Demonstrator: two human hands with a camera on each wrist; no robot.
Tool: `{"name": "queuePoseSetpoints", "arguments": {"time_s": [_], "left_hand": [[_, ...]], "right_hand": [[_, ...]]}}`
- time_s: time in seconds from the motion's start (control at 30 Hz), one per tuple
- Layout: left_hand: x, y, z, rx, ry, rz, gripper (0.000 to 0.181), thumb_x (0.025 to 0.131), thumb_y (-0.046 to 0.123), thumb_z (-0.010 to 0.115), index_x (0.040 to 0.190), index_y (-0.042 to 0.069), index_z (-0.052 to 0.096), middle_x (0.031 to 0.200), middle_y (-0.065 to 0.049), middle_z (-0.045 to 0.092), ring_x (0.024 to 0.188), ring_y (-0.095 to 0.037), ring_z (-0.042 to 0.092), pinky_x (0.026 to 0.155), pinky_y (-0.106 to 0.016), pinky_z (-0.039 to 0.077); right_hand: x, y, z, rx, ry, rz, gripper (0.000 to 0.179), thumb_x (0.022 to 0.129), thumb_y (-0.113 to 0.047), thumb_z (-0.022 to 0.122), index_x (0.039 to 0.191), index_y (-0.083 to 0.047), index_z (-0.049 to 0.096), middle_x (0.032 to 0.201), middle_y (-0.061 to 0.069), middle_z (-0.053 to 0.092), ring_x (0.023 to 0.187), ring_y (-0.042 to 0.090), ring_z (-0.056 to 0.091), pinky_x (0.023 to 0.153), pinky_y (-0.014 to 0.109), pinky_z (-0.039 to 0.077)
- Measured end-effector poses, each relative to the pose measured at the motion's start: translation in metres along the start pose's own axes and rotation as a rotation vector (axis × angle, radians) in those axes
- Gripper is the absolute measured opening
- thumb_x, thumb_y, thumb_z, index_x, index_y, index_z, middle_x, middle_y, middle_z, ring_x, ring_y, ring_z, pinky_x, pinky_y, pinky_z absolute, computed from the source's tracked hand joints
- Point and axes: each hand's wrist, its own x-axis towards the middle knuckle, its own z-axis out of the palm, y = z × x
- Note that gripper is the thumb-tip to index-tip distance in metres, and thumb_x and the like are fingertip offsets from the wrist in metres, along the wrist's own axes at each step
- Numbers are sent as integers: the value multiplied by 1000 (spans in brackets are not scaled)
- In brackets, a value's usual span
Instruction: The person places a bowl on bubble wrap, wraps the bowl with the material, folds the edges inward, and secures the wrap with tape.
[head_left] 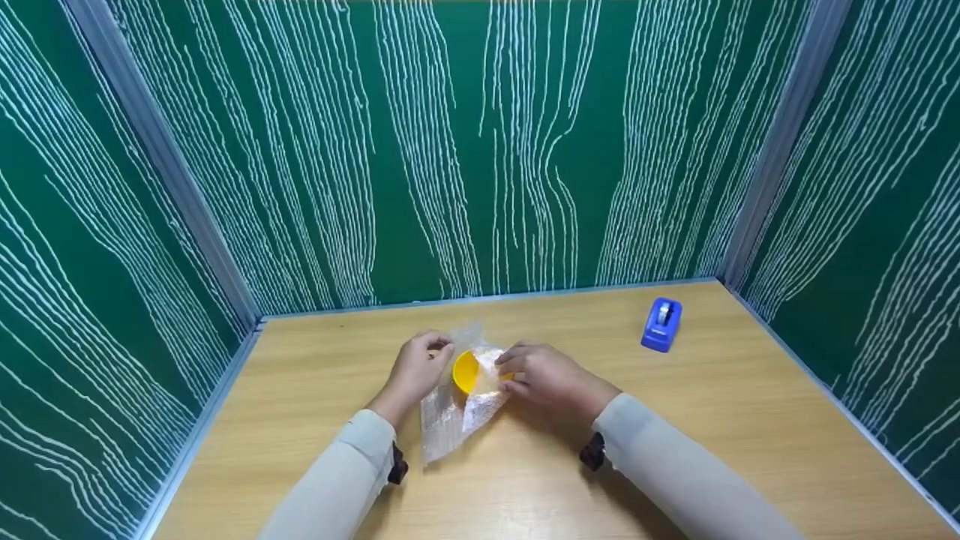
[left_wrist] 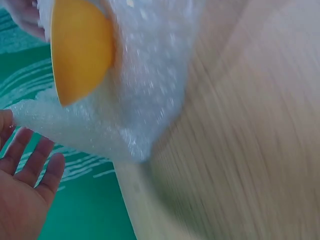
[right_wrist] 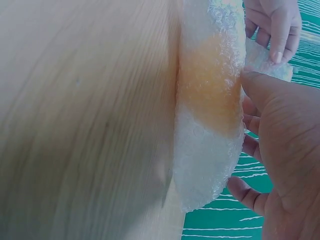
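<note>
A yellow bowl [head_left: 464, 372] stands in a sheet of bubble wrap [head_left: 444, 429] near the middle of the table. Part of the wrap is folded over the bowl from the right, and the bowl's colour shows through it in the right wrist view. My left hand [head_left: 415, 373] pinches a free edge of the bubble wrap [left_wrist: 75, 122] between thumb and forefinger, left of the bowl. On the other side, my right hand [head_left: 551, 375] holds the folded part against the bowl, its thumb and fingertips at the edge of the bubble wrap [right_wrist: 205, 165].
A blue tape dispenser [head_left: 661, 325] stands at the back right of the wooden table [head_left: 300, 420]. Green panels [head_left: 525, 150] with wavy white lines rise behind the table and along both sides, with grey posts [head_left: 780, 142] at the corners.
</note>
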Motion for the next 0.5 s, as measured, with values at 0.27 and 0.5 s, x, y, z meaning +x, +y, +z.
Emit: {"name": "queuePoseSetpoints", "arguments": {"time_s": [0.27, 0.5], "left_hand": [[-4, 10, 14, 25, -86, 64, 23, 115, 23, 69, 129, 10, 80, 138, -10, 78, 136, -36, 70, 122, -58, 56], [-7, 19, 23, 57, -126, 77, 22, 114, 23, 70, 127, 12, 83, 138, -9, 80, 138, -35, 71, 123, -55, 56]], "right_hand": [[1, 0, 2, 3, -7, 32, 26, 110, -29, 78, 122, -7, 86, 137, 10, 82, 131, 32, 74, 120, 51, 59], [0, -2, 2, 9, -4, 52, 29, 109, -30, 80, 125, -7, 85, 140, 10, 81, 133, 33, 74, 118, 52, 59]]}}
